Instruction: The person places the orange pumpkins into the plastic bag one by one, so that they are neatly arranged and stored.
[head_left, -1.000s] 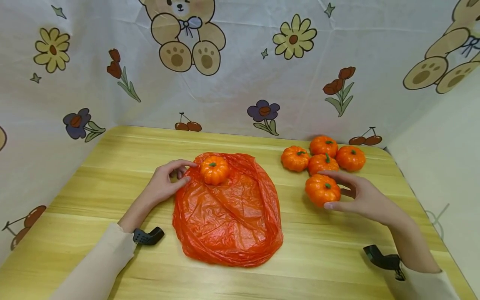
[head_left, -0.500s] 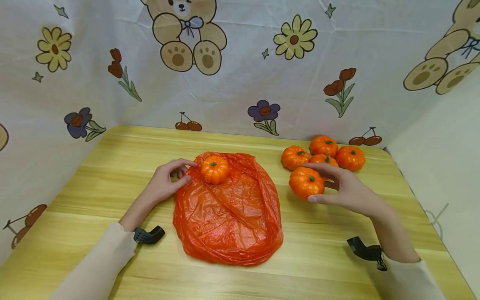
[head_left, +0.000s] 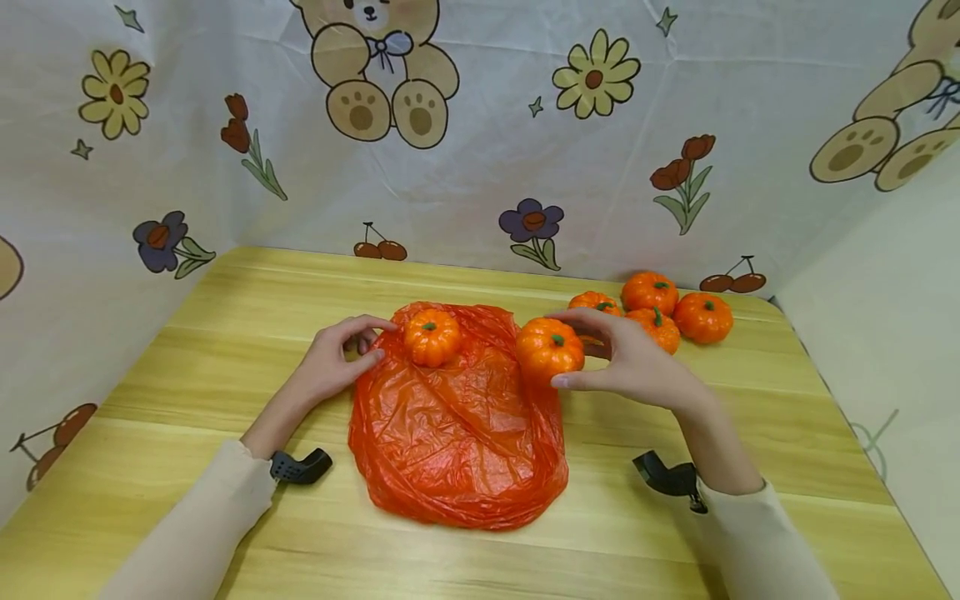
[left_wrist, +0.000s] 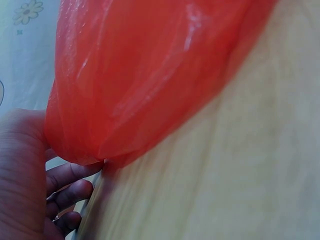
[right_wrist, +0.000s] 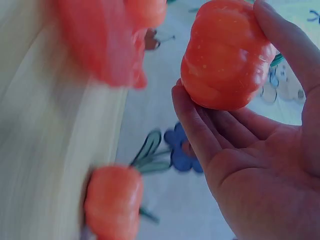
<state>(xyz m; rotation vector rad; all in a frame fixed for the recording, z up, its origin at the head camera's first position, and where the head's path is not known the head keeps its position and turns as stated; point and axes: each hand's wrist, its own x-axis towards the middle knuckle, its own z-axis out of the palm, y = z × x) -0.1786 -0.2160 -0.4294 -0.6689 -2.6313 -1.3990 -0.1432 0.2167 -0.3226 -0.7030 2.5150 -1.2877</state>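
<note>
A red plastic bag [head_left: 457, 442] lies spread on the wooden table, with one small orange pumpkin [head_left: 432, 337] on its far left part. At the bag's left edge, my left hand [head_left: 330, 362] holds the thin plastic between thumb and curled fingers; the left wrist view shows the bag [left_wrist: 145, 85] coming up to these fingers [left_wrist: 70, 175]. My right hand [head_left: 633, 358] grips another pumpkin [head_left: 549, 352] between thumb and fingers, above the bag's right edge. From the right wrist camera, this pumpkin [right_wrist: 227, 55] is seen raised off the table.
Several more pumpkins [head_left: 649, 293] sit grouped at the back right of the table [head_left: 225, 333]; my right hand partly hides one of them. A white cloth [head_left: 465, 183] with printed bears and flowers hangs behind the table. A pale wall [head_left: 885, 333] stands at the right.
My right hand has carried its pumpkin leftward from in front of the pumpkin group to the bag's right edge. The left hand has stayed at the bag's left edge.
</note>
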